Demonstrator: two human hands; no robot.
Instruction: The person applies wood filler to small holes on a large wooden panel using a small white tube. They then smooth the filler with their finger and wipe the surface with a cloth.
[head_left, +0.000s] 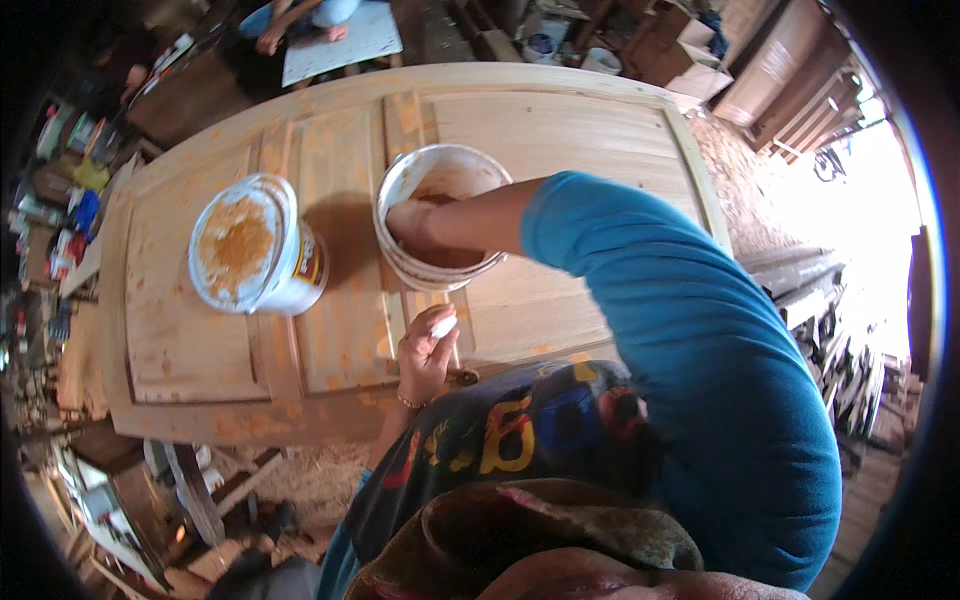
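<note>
My right hand (412, 222) is down inside a white bucket (428, 279) with reddish-brown material on its inner walls; its fingers are hidden in there. Just in front of that bucket, my left hand (424, 358) is closed around a small white piece (444, 326) that I cannot make out further. Both buckets stand on a large wooden door panel (560, 130) lying flat, with orange-brown smears on its frame pieces. To the left, the second white bucket (290, 285) has a lid (208, 280) crusted with orange-brown material.
A dark metal piece (462, 377) sits at the panel's near edge. Past the far edge, another person's hand (270, 40) is beside a white board (345, 45). Cardboard boxes (690, 70) stand at the far right, with stacked timber (835, 350) below them.
</note>
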